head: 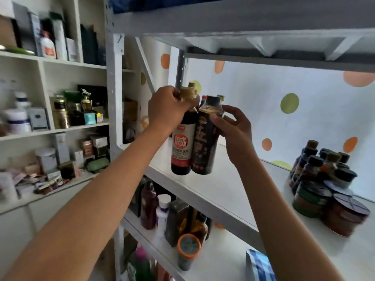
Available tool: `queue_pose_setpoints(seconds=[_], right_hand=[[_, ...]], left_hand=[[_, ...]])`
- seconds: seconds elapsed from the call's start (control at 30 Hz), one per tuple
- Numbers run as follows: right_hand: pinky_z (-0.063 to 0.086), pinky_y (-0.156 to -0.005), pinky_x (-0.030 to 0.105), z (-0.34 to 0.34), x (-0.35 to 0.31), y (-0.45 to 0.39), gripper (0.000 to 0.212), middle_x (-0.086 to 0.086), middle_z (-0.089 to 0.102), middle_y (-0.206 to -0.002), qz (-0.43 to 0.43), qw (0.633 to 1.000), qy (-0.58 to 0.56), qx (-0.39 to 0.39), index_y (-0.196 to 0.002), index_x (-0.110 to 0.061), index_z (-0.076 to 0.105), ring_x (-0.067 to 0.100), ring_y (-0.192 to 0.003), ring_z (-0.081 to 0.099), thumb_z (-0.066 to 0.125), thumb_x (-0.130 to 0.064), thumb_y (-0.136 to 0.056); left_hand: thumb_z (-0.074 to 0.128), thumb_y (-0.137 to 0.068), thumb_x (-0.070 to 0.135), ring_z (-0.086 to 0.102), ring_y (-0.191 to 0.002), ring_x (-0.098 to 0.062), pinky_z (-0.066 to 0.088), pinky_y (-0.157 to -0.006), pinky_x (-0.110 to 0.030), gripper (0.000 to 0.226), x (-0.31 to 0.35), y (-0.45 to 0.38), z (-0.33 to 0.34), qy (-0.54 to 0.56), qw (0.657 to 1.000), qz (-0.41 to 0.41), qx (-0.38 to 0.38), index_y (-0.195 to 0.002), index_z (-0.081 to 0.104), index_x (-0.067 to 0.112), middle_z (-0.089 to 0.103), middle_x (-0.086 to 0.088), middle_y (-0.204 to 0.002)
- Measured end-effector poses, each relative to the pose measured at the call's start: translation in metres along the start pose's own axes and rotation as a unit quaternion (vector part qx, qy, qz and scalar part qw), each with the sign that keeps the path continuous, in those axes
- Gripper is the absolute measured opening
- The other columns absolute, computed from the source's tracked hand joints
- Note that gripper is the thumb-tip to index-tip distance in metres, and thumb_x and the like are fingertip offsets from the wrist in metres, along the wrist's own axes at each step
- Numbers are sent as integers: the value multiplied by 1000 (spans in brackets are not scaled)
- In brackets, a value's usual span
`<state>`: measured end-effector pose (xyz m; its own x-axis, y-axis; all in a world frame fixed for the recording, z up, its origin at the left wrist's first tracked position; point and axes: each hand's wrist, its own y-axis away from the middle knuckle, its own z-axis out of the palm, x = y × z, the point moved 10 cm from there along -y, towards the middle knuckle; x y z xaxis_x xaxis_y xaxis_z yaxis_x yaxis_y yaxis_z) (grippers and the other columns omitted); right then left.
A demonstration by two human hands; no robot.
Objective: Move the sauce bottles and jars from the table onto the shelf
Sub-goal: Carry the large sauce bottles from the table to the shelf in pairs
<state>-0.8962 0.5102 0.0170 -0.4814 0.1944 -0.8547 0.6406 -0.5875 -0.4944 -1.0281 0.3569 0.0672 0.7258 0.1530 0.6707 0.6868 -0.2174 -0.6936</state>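
Observation:
My left hand [168,107] grips the neck of a dark sauce bottle with a red and white label [181,148], just below its gold cap. My right hand [233,128] pinches the shoulder of a second dark bottle with a black label [205,147]. Both bottles hang side by side, tilted, just above the front edge of the white metal shelf [213,191]. Behind them, a few more bottle tops [203,98] stand at the shelf's back left. A cluster of dark bottles and lidded jars [324,179] stands on the same shelf at the right.
The shelf below holds several bottles, a dark box [178,222] and an orange-lidded jar [188,252]. To the left stands a white cabinet [60,128] crowded with boxes and jars. A metal shelf board [243,23] runs overhead. The polka-dot wall [284,102] closes the back.

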Motion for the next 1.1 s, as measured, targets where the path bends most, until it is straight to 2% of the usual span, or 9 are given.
queue_pose_setpoints(seconds=[0.23,0.33,0.5,0.6,0.67,0.73,0.9,1.0,1.1], right_hand=[[53,-71,26,-15,44,-25,41,20,72,-103,13,999,-42,20,-121,-1,58,21,-85,69,73,-3,-83],[53,-68,21,-18,50,-30,33,19,72,-102,10,999,-40,21,-119,-1,59,16,-83,69,68,-1,-88],[53,-69,21,-20,68,-29,35,23,71,-107,29,999,-11,8,-123,0,56,17,-85,69,66,-1,-89],[52,-67,18,-21,75,-27,35,20,71,-106,31,999,16,10,-123,-2,55,13,-83,69,66,-1,-90],[51,-66,16,-23,73,-24,34,19,71,-105,24,999,26,14,-124,-3,54,10,-81,69,64,-1,-91],[51,-66,16,-24,71,-19,37,17,71,-104,20,999,31,13,-127,-4,53,7,-81,70,63,-1,-91],[56,-91,40,-24,86,-11,81,-6,69,-119,5,983,180,-15,-142,-44,39,12,-109,66,83,-28,-76],[52,-91,36,-22,89,-6,107,-13,55,-126,5,954,301,-10,-147,-55,18,11,-112,58,87,-25,-71],[47,-84,30,-22,85,-5,112,-8,51,-119,-11,936,352,5,-147,-54,9,13,-108,54,85,-22,-72]], left_hand=[[76,-72,58,64,-80,-17,53,-72,-34,47,-30,-8,42,-27,999,-19,-2,-91,63,17,67,4,-86],[74,-72,61,66,-82,-15,55,-73,-35,49,-38,-12,50,-21,1000,-21,-5,-94,65,18,69,6,-88],[64,-84,58,64,-102,-11,55,-84,-33,51,-55,10,64,7,999,-7,-52,-119,61,22,69,6,-112],[70,-86,40,54,-117,-10,47,-92,-30,70,-68,37,77,37,992,-22,-115,-145,36,29,58,4,-134],[75,-82,30,52,-122,-12,46,-98,-34,80,-89,59,90,97,980,-74,-159,-147,28,32,56,6,-134],[79,-79,25,54,-123,-16,46,-101,-34,73,-111,82,100,118,967,-121,-188,-140,39,27,58,8,-127],[79,-79,17,48,-130,-16,42,-108,-33,78,-135,110,104,97,964,-158,-192,-143,35,25,51,3,-140],[80,-78,16,51,-127,-18,44,-107,-37,74,-135,105,106,93,966,-149,-189,-139,38,24,54,2,-138],[82,-75,15,55,-122,-19,47,-101,-31,73,-136,99,107,86,970,-141,-180,-135,41,20,56,0,-134]])
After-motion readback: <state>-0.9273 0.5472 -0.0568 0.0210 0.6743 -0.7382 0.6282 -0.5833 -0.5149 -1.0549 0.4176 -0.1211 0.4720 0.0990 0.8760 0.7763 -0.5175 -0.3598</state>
